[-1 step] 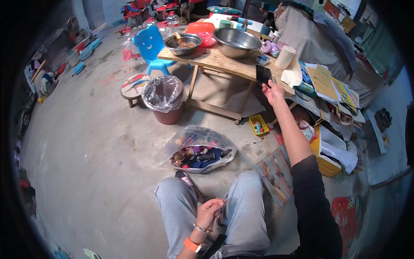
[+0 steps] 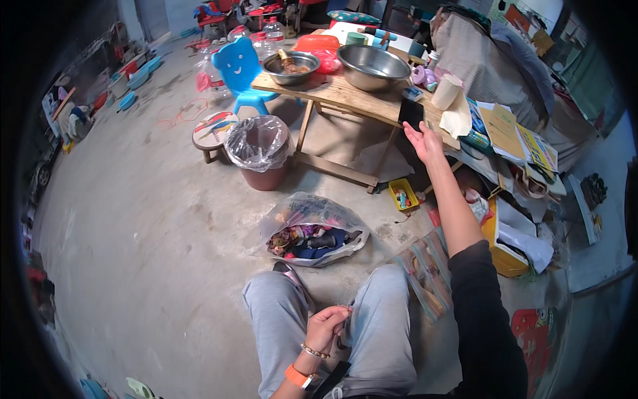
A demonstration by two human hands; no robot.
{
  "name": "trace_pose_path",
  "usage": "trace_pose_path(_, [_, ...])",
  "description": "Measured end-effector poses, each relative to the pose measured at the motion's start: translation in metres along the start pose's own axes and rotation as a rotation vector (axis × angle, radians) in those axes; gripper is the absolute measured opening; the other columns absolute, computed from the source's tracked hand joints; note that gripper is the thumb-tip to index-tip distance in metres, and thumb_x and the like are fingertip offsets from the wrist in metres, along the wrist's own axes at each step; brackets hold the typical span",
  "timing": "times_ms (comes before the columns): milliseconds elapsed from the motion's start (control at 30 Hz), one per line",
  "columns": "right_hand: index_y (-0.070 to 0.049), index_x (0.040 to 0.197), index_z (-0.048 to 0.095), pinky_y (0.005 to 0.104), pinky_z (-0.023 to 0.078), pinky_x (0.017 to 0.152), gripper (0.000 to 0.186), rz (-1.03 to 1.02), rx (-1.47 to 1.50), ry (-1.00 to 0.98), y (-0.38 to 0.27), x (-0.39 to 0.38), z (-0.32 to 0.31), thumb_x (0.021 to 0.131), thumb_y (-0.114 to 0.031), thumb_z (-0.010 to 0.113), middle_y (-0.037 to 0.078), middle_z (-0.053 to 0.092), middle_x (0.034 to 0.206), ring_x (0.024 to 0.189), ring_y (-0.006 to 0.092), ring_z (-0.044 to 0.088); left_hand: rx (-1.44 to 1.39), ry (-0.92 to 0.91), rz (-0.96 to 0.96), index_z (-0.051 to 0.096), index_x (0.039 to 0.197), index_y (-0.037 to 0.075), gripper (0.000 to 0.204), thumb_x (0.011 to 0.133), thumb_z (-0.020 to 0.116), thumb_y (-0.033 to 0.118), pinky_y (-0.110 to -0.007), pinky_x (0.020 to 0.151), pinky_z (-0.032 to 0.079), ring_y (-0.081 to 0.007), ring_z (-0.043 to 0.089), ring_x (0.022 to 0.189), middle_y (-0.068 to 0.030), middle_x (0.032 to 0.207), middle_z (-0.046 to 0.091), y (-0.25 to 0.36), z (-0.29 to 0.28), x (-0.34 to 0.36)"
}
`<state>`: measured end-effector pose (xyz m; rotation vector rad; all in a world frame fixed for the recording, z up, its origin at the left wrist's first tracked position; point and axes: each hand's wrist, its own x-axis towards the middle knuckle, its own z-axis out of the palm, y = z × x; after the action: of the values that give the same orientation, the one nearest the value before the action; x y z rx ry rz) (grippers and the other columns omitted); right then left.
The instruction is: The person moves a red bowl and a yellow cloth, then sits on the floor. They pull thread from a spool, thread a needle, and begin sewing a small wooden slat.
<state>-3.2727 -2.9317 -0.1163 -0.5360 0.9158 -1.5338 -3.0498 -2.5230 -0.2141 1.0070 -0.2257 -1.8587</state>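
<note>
A black smartphone (image 2: 411,113) rests at the right front edge of the wooden table (image 2: 362,100). My right hand (image 2: 424,141) reaches out to it, palm up, fingers apart; the fingertips are at the phone's near edge, and I cannot tell whether they touch it. Over my lap, between the knees, my left hand (image 2: 327,326) is closed in a pinch. Something tiny and reddish may show at its fingertips, too small to name. On the floor ahead of my knees lies a clear plastic bag (image 2: 345,206), its mouth open on dolls and dark cloth (image 2: 312,243).
Two metal bowls (image 2: 373,66) stand on the table beside a paper roll (image 2: 446,92). A lined bin (image 2: 259,149), a round stool (image 2: 214,130) and a blue chair (image 2: 240,70) are left of it. A yellow tray (image 2: 403,194) and a striped mat (image 2: 425,272) lie on the floor.
The whole scene sits slightly farther right in the picture. My right hand's fingers look more spread beside the phone. My left hand keeps its pinch.
</note>
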Motion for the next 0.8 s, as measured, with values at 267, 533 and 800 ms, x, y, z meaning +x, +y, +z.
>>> trace_pose_path(267, [-0.001,0.086,0.059,0.0231,0.048,0.060,0.013,0.200,-0.860,-0.640,0.041,-0.157,-0.034,0.084,-0.013,0.053,0.006,0.061,0.076,0.068,0.0121,0.060,-0.094,-0.096,0.061,0.060,0.086,-0.001,0.010,0.081,0.054,0.005,-0.018,0.045,0.030,-0.0034,0.034,0.047,-0.0031,0.086,0.060,0.007,0.002,-0.009])
trace_pose_path(533, [0.003,0.099,0.058,0.0219,0.047,0.063,0.020,0.451,-0.757,-0.721,0.038,-0.327,-0.078,0.086,-0.010,0.051,0.006,0.061,0.081,0.069,0.0092,0.056,-0.053,-0.346,0.038,0.059,0.090,-0.002,0.013,0.083,0.053,0.008,-0.017,0.046,0.030,-0.0029,0.034,0.049,0.0009,0.071,0.054,0.010,0.042,-0.017])
trace_pose_path(800, [0.001,0.094,0.060,0.0179,0.039,0.051,0.016,0.539,-0.512,-0.445,0.022,-0.388,-0.086,0.084,-0.010,0.054,0.002,0.056,0.072,0.063,0.0058,0.050,0.036,-0.500,-0.154,0.059,0.088,-0.001,0.012,0.083,0.052,0.008,-0.018,0.046,0.028,-0.0032,0.033,0.049,0.0015,0.070,0.053,-0.001,0.055,-0.031])
